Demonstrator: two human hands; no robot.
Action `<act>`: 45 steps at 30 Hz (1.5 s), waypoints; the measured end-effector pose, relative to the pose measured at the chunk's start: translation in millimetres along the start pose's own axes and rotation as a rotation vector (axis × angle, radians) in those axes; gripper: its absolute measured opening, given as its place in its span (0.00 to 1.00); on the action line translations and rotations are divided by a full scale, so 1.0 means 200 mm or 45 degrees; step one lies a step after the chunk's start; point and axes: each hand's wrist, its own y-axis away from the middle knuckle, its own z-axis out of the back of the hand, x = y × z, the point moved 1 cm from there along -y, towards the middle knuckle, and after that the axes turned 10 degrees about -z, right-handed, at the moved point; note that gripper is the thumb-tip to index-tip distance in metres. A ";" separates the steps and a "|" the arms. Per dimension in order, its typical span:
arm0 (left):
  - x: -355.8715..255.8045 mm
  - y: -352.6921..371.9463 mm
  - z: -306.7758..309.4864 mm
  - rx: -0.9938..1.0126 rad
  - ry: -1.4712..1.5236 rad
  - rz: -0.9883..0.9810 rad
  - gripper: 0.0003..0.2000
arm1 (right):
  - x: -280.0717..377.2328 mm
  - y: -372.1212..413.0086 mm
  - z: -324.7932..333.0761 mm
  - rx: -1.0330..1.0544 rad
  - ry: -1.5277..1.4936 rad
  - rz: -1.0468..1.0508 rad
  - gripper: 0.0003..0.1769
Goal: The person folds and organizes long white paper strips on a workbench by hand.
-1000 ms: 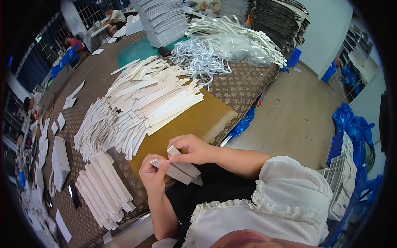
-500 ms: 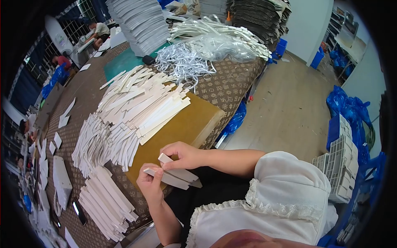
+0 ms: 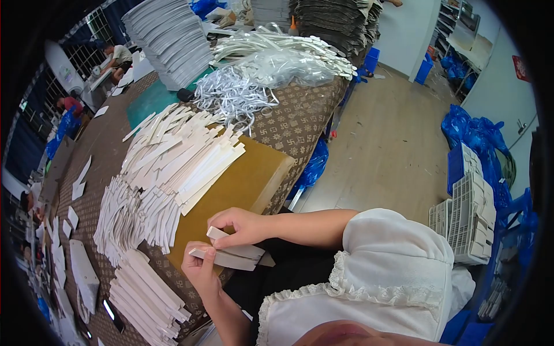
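My left hand is closed around a small bundle of white strips, its thumb on top near one end. The strips point away toward my lap. My right hand pinches the near end of another white strip, held just above the bundle. Both hands are close together in front of me, over the edge of the mustard-coloured board. Nearby on the table, a large spread of loose white strips covers the board's far side.
Neatly lined strips lie beside a phone on the brown patterned cloth. Tangled white bands and tall stacked sheets stand farther back. White crates and blue bags are at right. Two people sit far left.
The camera view has turned a little, so the table and its piles sit farther left. Both hands keep their hold, and the bundle of strips lies at a slightly flatter angle.
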 end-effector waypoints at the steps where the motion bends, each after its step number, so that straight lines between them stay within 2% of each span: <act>1: 0.01 0.00 0.00 -0.013 0.003 -0.002 0.05 | 0.01 0.00 0.01 -0.008 0.005 -0.002 0.09; 9: 0.04 0.02 -0.07 -0.192 0.086 0.051 0.11 | 0.06 -0.02 0.05 -0.117 0.092 0.102 0.08; 11: 0.02 0.03 -0.11 -0.217 0.052 0.096 0.14 | 0.07 -0.03 0.07 -0.188 -0.099 0.089 0.08; 12: 0.03 0.03 -0.10 -0.215 0.054 0.097 0.14 | 0.07 -0.03 0.08 -0.224 -0.196 0.083 0.08; 15: 0.10 0.06 -0.06 0.012 -0.051 0.320 0.14 | 0.09 -0.04 0.10 -0.299 -0.362 0.021 0.08; 20: 0.14 0.10 -0.03 0.026 -0.123 0.371 0.15 | 0.07 -0.06 0.15 -0.473 -0.443 0.008 0.12; 25: 0.12 0.11 0.00 -0.027 -0.203 0.295 0.14 | 0.03 -0.12 0.18 -0.512 -0.437 -0.065 0.14; 28: 0.08 0.11 0.03 -0.091 -0.229 0.180 0.14 | -0.06 -0.19 0.27 -0.783 0.112 0.179 0.17; 29: 0.06 0.11 0.07 -0.101 -0.320 0.153 0.14 | -0.11 -0.20 0.32 -0.791 0.114 0.171 0.17; 32: -0.01 0.12 0.22 -0.129 -0.513 0.104 0.14 | -0.30 -0.24 0.44 -0.960 0.683 0.035 0.18; 34: -0.07 0.14 0.32 -0.339 -0.569 0.041 0.16 | -0.38 -0.25 0.45 -0.981 0.638 -0.017 0.17; 35: -0.10 0.15 0.36 -0.339 -0.565 0.043 0.16 | -0.40 -0.25 0.46 -1.012 0.600 -0.067 0.16; 37: -0.20 0.17 0.46 -0.565 -0.868 0.039 0.20 | -0.42 -0.23 0.47 -1.070 0.565 -0.126 0.16; 40: -0.37 0.20 0.54 -0.565 -1.054 0.127 0.25 | -0.41 -0.23 0.45 -1.083 0.872 -0.063 0.12; 43: -0.47 0.23 0.65 -0.678 -1.123 0.155 0.26 | -0.43 -0.24 0.45 -1.120 0.876 -0.054 0.10; 45: -0.52 0.26 0.72 -0.737 -1.182 0.075 0.28 | -0.44 -0.23 0.45 -1.134 0.874 -0.049 0.09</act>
